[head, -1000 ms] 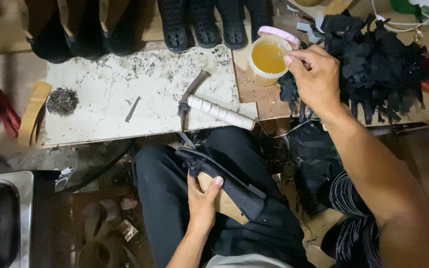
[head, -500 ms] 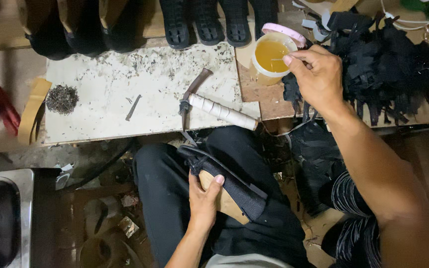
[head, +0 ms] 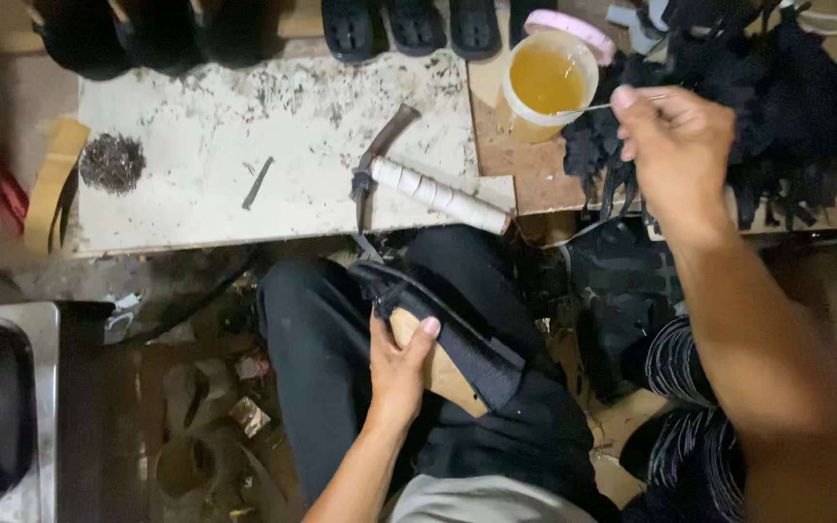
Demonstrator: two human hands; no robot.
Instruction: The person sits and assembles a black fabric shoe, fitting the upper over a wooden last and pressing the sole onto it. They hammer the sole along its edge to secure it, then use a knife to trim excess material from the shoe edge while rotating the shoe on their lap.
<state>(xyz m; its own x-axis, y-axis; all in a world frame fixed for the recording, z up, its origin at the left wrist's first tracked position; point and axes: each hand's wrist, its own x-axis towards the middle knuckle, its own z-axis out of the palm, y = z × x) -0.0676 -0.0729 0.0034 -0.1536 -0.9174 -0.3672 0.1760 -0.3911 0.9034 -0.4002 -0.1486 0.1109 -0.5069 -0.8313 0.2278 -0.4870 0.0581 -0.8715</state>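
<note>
Holding, item 1: a thin brush stick pinched shut between thumb and fingers of my right hand. Its long axis runs nearly level, pointing left from the grip, the far end dipped over the rim of the glue cup. The cup stands just left of that hand on a brown board; it is pale plastic, holding amber-yellow liquid.

Item 2: an unfinished shoe on my lap, clasped by my left hand, fingers wrapped closed round it, thumb on top. Black upper over a tan wooden form; its long axis slants from upper left to lower right. It lies well below and left of the cup, so my right hand is the nearer one to the glue.

Item 3: a hammer with white-taped handle, on the speckled white work slab, untouched.

Item 4: 1 heap of black scraps behind my right hand.
</note>
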